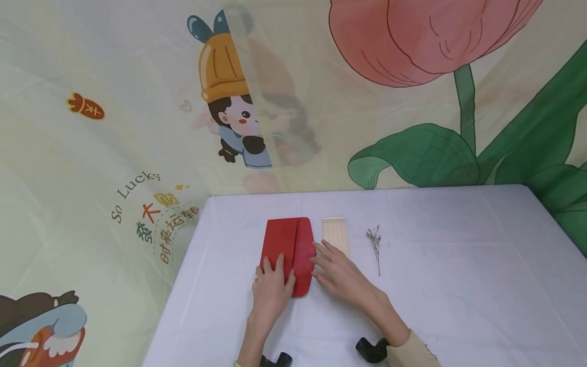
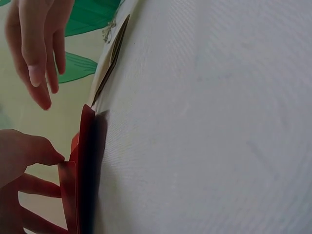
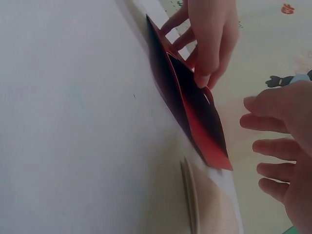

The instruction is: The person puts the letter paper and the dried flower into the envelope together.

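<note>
The red rectangular paper envelope [image 1: 281,237] lies on the white-covered table [image 1: 468,285], mouth gaping, flap [image 1: 304,244] to the right! The left hand [image 1: 272,293] has its front panel between thumb and spread fingers. The right hand [image 1: 341,275] hovers beside the flap, fingers loosely apart, gripping nothing, near a folded beige card [image 1: 334,232] and a thin dried-flower sprig [image 1: 377,255].
</note>
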### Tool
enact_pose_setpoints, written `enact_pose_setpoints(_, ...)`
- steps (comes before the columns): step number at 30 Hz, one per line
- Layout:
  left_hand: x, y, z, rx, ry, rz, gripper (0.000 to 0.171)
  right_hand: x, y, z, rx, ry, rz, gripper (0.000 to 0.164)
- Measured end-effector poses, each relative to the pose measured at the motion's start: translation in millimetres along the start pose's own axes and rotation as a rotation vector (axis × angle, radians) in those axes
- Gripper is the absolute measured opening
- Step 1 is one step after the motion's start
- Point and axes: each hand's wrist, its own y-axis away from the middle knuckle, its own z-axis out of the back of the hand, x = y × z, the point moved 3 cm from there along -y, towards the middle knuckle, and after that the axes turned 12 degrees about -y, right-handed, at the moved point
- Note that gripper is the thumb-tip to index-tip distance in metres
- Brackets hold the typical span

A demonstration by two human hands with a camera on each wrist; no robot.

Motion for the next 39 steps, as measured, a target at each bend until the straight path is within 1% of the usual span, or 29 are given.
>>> enact_pose_setpoints(4, 0.4, -0.4, 0.1, 0.005, -0.006, 0.003, 0.066, 1, -4, -7, 0.026, -0.003, -0.027, 0.032)
enact_pose_setpoints(9, 0.4, -1.0, 0.3, 0.027, -0.019, 0.006, 0.066, 1, -10, -15, 0.048, 0.008, -0.049, 0.029)
enact_pose_setpoints(19, 0.2, -1.2, -0.1, 0.044, -0.009, 0.007, 0.065, -5, -14, -28, 0.1, -0.006, -0.09, 0.033)
enact_pose_setpoints(24, 0.4, -1.5, -0.3, 0.041, -0.003, 0.003, 0.063, -7, -14, -33, 0.11, -0.003, -0.093, 0.033)
enact_pose_setpoints(28, 0.1, -1.8, -0.1, 0.054, -0.006, -0.009, 0.064, -10, -13, -37, 0.121, 0.004, -0.098, 0.034)
enact_pose_setpoints(31, -0.5, -2.6, -0.1, 0.091, -0.014, -0.027, 0.063, -11, -13, -39, 0.123, 0.011, -0.095, 0.034)
enact_pose_setpoints(35, -0.3, -3.2, -0.5, 0.143, -0.018, -0.049, 0.057, -11, -13, -39, 0.121, 0.015, -0.091, 0.033)
enact_pose_setpoints(39, 0.4, -3.3, 0.1, 0.163, -0.026, -0.069, 0.051, -11, -13, -39, 0.124, 0.01, -0.097, 0.035)
